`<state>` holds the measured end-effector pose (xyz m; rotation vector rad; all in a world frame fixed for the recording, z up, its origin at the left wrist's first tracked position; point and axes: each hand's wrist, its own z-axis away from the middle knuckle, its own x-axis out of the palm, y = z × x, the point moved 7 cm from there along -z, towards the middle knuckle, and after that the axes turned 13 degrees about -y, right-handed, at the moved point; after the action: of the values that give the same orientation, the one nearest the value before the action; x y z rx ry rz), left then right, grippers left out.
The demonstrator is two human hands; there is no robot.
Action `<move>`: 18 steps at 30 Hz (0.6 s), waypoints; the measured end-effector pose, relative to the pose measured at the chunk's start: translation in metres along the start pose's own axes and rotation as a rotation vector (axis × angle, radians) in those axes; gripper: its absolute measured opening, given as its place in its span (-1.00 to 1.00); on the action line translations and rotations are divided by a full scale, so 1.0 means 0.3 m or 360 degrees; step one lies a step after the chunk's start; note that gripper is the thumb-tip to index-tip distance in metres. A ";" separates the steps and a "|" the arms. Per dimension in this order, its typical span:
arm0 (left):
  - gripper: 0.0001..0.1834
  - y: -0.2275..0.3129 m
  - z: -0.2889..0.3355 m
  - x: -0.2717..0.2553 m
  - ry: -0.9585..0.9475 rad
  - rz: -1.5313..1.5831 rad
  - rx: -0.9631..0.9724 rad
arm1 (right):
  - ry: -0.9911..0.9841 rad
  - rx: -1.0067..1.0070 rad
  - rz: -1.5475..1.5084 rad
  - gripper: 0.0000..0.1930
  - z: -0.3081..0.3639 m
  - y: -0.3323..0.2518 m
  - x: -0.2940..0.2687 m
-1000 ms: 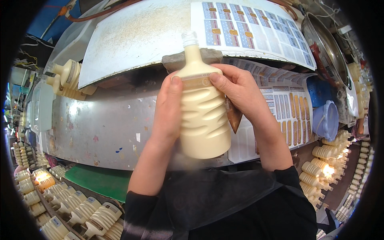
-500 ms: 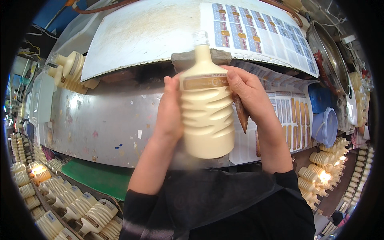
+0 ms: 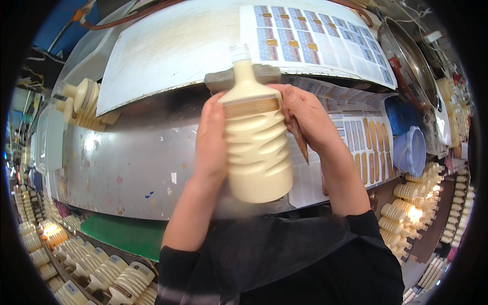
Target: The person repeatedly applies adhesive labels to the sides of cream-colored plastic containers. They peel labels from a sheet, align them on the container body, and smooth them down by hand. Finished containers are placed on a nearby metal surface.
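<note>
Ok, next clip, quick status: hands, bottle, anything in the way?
Left hand and right hand gripping cream-coloured bottle by its sides. Neck pointing away, brown band facing camera. Brown pointed tool juts below right hand; nothing across bottle's front.

The right hand (image 3: 311, 116) has shifted its thumb (image 3: 289, 94) off the label (image 3: 251, 106) to the edge of the bottle (image 3: 259, 157).

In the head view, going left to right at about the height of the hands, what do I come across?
Piled bottles → left hand → cream bottle → right hand → pale blue bucket.
</note>
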<state>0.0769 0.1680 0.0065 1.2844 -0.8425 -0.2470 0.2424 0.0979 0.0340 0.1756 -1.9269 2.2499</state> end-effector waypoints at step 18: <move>-0.53 0.017 -0.010 0.018 -0.0049 0.0030 -0.0016 | -0.0010 -0.0055 0.0175 -0.54 -0.002 -0.001 0.003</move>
<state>0.0811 0.1685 0.0132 1.2653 -0.8782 -0.2562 0.2415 0.0987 0.0343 0.0739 -2.0244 2.2841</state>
